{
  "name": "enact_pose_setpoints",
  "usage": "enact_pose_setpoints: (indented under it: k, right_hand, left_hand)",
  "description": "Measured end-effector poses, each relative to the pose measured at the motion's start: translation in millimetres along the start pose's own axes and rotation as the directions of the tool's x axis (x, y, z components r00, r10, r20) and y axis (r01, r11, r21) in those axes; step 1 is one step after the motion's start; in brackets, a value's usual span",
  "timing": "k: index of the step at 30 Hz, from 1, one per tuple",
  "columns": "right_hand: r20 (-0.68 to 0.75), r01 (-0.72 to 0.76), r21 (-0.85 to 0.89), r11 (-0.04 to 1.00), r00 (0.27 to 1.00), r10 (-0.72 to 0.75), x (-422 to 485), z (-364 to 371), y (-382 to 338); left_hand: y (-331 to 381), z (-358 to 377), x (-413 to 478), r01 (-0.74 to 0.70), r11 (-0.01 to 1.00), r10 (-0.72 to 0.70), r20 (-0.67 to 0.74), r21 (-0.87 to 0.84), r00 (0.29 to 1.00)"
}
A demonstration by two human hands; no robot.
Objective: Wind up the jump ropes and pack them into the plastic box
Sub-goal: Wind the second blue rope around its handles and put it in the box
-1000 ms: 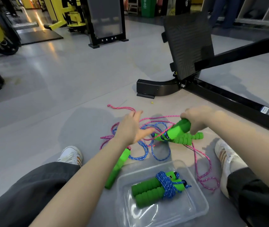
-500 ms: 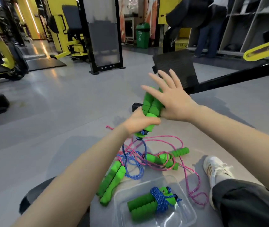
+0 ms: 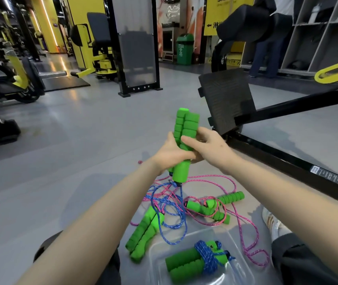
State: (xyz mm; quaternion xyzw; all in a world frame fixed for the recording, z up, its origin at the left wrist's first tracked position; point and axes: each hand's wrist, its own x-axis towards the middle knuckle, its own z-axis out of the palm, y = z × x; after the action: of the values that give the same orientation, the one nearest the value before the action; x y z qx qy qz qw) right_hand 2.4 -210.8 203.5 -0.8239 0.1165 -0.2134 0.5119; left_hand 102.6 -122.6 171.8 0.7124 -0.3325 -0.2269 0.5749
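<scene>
Above the plastic box (image 3: 156, 256), handle pair (image 3: 185, 128): upright, side by side, probably aligned so the rope winds round both.
Left hand (image 3: 170, 155): fingers wrapped round the lower handles.
Right hand (image 3: 209, 149): thumb and fingers curled on the foam, steadying.
Blue rope (image 3: 181, 202): hangs to the floor beyond the box, tangled with pink rope (image 3: 244, 227); likely to snag.
Inside box: one wound bundle (image 3: 195, 262).
Left of box: loose handles (image 3: 143, 231).

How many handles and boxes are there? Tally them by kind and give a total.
Green handles: 8
Plastic box: 1
Total: 9
</scene>
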Motion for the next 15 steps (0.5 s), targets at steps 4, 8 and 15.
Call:
enact_pose_setpoints:
  k: [4,8,15]
  right_hand:
    - [-0.127,0.041,-0.079,0.996,0.991,-0.051,2.6,12.4,0.6]
    - [-0.073,0.007,0.068,0.998,0.997,-0.002,6.5,14.3,-1.9]
    - [-0.013,-0.125,0.413,0.902,0.990,0.143,13.3,2.7,-3.3]
  left_hand:
    - [2.2,7.9,-9.7,-0.061,0.993,0.061,-0.004,-0.103,0.998]
    - [6.6,1.8,-13.5,-0.085,0.992,0.082,-0.039,-0.093,0.996]
    - [7.6,4.6,-20.0,-0.089,0.987,0.075,0.109,0.131,0.991]
